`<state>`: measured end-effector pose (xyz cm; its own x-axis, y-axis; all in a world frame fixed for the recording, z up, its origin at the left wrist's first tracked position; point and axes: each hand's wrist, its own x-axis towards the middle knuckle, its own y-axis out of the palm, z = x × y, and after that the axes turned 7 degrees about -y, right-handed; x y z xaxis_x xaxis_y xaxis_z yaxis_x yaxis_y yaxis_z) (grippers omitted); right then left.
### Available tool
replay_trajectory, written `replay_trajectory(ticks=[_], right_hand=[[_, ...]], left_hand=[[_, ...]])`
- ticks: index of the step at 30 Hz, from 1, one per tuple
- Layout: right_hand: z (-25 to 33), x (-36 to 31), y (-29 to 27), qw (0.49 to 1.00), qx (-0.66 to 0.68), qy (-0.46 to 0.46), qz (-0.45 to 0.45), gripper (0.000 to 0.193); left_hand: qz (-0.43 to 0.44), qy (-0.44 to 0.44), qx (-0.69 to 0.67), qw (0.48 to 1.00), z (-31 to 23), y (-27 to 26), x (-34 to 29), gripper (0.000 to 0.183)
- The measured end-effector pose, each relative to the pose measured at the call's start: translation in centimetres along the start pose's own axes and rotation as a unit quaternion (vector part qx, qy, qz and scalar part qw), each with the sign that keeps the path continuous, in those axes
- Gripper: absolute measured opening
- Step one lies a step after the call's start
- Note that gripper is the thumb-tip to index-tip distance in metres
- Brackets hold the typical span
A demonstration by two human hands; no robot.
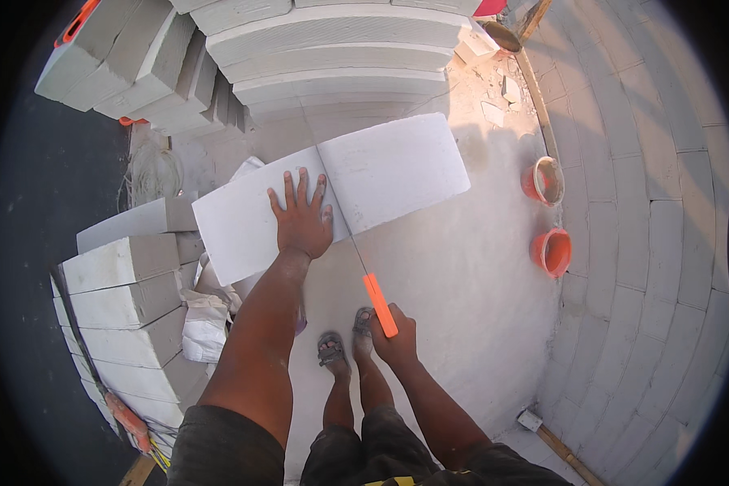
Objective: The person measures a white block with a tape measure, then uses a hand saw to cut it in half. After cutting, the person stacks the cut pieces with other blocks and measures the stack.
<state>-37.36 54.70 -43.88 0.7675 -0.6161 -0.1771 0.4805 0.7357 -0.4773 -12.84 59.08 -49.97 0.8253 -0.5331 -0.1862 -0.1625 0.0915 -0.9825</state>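
Observation:
A long white lightweight block (401, 166) lies across the middle of the view, tilted with its right end farther away. My left hand (304, 215) rests flat on its left part, fingers spread. A handsaw (358, 253) with an orange handle is in my right hand (395, 336), whose fingers are wrapped round the handle. The saw's thin blade runs away from me into a straight line across the block, just right of my left hand. How deep the blade sits in the block I cannot tell.
White blocks are stacked at the far side (340, 40) and on the left (121, 275). Two orange buckets (552, 253) stand by the block wall (624, 235) on the right. A wooden-handled tool (559, 445) lies at lower right. Crumpled white sacks (206, 324) lie near the left stack.

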Motion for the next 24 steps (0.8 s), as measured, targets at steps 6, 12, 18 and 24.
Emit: replay_trajectory(ticks=[6, 12, 18, 24], right_hand=[[1.7, 4.1, 0.3, 0.998, -0.014, 0.052, 0.043, 0.017], [-3.0, -4.3, -0.1, 0.999, -0.037, -0.018, -0.024, 0.015], [2.8, 6.5, 1.0, 0.996, -0.050, 0.046, 0.052, 0.015], [-1.9, -3.5, -0.1, 0.998, -0.057, -0.026, -0.017, 0.017]], left_hand=[[-0.056, 0.016, -0.025, 0.998, 0.7, 0.6, -0.3, 0.061], [-0.025, 0.010, -0.036, 0.999, 0.6, 0.3, -0.1, 0.061], [-0.057, 0.014, -0.030, 0.998, 0.9, 1.2, 0.0, 0.062], [0.017, 0.005, -0.019, 1.000, 0.3, -0.3, -0.7, 0.061]])
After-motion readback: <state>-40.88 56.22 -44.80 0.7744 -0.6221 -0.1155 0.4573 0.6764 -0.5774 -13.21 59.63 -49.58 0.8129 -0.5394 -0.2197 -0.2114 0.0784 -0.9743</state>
